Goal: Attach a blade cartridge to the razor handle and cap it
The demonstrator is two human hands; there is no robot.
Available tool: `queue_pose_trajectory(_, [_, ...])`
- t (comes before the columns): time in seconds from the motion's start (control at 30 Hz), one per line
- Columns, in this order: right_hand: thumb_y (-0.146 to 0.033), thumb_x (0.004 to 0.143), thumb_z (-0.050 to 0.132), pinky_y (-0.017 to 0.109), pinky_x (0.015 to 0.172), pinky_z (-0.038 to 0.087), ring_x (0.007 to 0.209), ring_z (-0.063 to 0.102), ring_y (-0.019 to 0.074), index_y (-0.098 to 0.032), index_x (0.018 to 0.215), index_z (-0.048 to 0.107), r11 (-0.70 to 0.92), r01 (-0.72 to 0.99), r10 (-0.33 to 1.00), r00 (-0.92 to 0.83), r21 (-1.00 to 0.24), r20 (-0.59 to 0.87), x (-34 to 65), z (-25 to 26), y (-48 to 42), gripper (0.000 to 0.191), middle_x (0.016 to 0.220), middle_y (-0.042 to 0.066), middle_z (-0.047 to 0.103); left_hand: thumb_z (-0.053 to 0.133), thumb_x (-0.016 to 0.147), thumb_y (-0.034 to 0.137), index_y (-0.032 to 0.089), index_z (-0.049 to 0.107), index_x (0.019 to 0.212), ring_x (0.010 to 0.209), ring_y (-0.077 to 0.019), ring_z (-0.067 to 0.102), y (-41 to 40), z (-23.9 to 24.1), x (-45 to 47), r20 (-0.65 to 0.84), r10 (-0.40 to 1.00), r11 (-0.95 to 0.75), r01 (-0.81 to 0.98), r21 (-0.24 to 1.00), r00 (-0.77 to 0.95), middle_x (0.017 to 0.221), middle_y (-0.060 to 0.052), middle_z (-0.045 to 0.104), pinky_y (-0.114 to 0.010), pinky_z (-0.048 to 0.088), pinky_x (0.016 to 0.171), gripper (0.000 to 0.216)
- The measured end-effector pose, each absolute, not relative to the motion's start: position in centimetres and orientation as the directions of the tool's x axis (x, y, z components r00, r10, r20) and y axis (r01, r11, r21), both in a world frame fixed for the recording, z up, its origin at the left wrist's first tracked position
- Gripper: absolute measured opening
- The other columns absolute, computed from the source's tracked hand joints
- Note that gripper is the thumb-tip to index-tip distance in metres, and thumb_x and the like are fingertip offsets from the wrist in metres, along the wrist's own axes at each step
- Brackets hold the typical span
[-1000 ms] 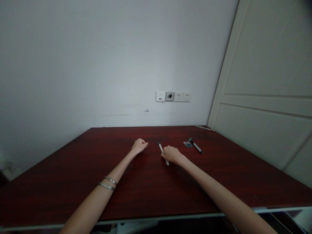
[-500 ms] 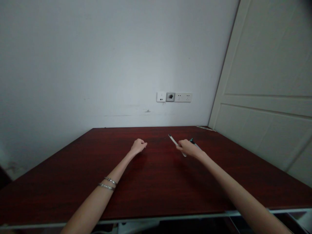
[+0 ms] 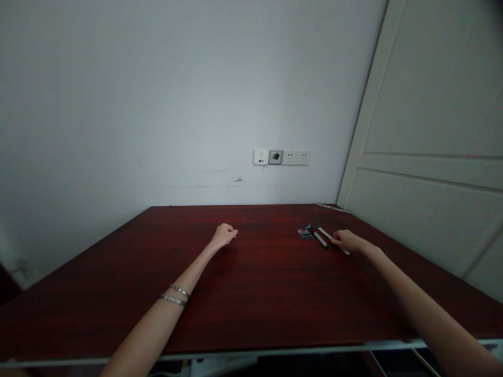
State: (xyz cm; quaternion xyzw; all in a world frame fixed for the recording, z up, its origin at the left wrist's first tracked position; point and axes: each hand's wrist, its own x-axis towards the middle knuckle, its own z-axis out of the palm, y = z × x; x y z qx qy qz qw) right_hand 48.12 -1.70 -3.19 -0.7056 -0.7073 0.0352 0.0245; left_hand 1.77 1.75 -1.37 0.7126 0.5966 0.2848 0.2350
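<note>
My right hand is closed around the handle of a slim white toothbrush with a dark head, low over the right part of the table. Just left of it lies a razor with a green-and-black head and a pale and dark handle. Beside the razor's head is a small clear plastic packet. My left hand rests on the table left of the middle, fingers curled in, with nothing visible in it.
The dark red wooden table runs back to a white wall with a row of sockets. A pale strip lies at the far right corner. A cream panelled door borders the right side.
My right hand has moved to the right with the toothbrush, bringing it alongside the razor. The razor and packet now show in full. My left hand has stayed in place.
</note>
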Motion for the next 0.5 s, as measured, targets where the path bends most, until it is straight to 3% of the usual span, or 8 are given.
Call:
queue_pose_trajectory(0.3, [-0.038, 0.083, 0.046, 0.025, 0.057, 0.037, 0.069, 0.062, 0.0194, -0.014, 0.069, 0.063, 0.001, 0.998, 0.999, -0.003, -0.058, -0.047, 48.1, -3.5, -1.0, 0.033, 0.078, 0.012, 0.067, 0.049, 0.078, 0.031, 0.012, 0.062, 0.064, 0.034, -0.0085, 0.044, 2.0, -1.7, 1.3, 0.084, 0.987, -0.16, 0.726, 0.669, 0.141, 0.038, 0.001, 0.046, -0.019, 0.035, 0.04, 0.028])
queue_pose_trajectory(0.5, [-0.049, 0.085, 0.038, 0.025, 0.057, 0.038, 0.07, 0.063, 0.021, -0.014, 0.074, 0.063, -0.016, 0.999, 0.996, 0.02, -0.052, 0.086, 46.7, -2.6, -1.5, 0.044, 0.079, 0.013, 0.067, 0.049, 0.078, 0.03, 0.011, 0.063, 0.065, 0.035, -0.0088, 0.045, 2.3, -1.8, 1.2, 0.069, 0.988, -0.148, 0.73, 0.667, 0.138, 0.039, 0.001, 0.047, -0.018, 0.035, 0.039, 0.027])
